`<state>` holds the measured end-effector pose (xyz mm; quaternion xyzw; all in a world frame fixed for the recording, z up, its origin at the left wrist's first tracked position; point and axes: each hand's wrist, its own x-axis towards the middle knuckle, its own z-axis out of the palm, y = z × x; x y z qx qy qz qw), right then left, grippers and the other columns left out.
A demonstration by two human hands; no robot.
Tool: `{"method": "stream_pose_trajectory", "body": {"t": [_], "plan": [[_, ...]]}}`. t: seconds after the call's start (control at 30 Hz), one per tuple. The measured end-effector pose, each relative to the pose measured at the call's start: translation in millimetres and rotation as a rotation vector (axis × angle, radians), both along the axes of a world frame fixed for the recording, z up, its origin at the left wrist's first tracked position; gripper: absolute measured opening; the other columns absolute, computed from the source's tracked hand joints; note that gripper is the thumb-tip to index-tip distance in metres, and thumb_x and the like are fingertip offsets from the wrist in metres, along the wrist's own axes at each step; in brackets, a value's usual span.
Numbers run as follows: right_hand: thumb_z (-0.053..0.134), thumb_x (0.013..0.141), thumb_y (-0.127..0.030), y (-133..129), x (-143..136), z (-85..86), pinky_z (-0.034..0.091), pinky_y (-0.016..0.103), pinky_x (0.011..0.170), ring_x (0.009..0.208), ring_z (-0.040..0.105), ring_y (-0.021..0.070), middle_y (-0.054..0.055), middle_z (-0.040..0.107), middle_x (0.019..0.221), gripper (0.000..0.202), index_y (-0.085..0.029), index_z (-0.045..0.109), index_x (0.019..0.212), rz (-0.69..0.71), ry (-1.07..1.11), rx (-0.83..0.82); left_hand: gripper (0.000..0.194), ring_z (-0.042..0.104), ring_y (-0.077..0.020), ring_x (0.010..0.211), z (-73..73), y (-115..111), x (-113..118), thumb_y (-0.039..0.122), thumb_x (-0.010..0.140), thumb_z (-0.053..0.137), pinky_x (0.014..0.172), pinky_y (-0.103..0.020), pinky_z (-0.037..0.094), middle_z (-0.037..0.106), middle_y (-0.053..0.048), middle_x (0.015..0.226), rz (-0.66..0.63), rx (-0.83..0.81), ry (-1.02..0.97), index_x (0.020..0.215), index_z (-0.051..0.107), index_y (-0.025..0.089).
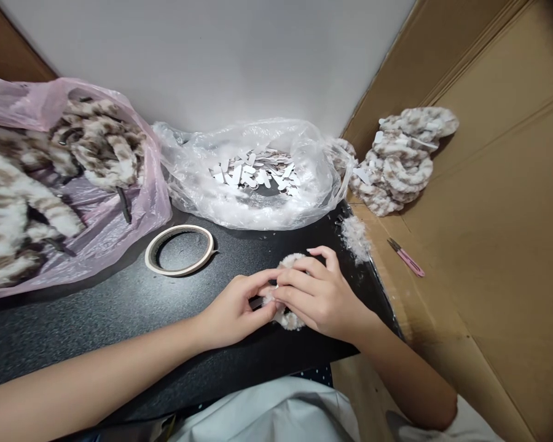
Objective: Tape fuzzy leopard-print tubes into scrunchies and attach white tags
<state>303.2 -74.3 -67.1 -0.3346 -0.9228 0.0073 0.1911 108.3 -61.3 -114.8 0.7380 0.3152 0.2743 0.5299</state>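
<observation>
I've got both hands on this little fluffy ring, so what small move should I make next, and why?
I'd probably ease your right hand slightly aside while your left hand steadies the fluffy ring. Your right fingers overlap your left fingertips and cover part of the ring, so shifting them should show what's underneath.

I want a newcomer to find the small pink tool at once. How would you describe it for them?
Start at the large cardboard filling the right side. Near its left part, just beyond the right edge of the black table, lies a slim tool with a dark tip. Its straight pink handle sets it apart from the pale fluff and the furry brown-and-white heap.
</observation>
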Motion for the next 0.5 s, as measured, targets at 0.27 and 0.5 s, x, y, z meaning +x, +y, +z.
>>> {"method": "stream_pose_trajectory", "body": {"t": [0.27, 0.5], "plan": [[0.05, 0.093, -0.021, 11, -3, 7.8, 0.028, 0.039, 0.093, 0.096, 0.052, 0.0179, 0.005, 0.068, 0.099, 0.014, -0.017, 0.063, 0.09, -0.018, 0.107, -0.144, 0.038, 0.055, -0.0119, 0.067, -0.1, 0, 1, 0.027, 0.088, 0.053, 0.065, -0.021, 0.046, 0.063, 0.0, 0.076, 0.004, -0.092, -0.042, 0.124, 0.055, 0.013], [0.054, 0.092, -0.023, 11, 0, 9.2, 0.027, 0.042, 0.096, 0.103, 0.048, 0.0204, 0.003, 0.066, 0.105, 0.014, -0.023, 0.068, 0.094, 0.052, 0.012, -0.152, 0.029, 0.054, -0.013, 0.072, 2.7, 1, 2, 0.027, 0.087, 0.053, 0.069, -0.023, 0.045, 0.063, -0.002, 0.081, 0.001, -0.109, -0.037, 0.112, 0.059, 0.012]]}}
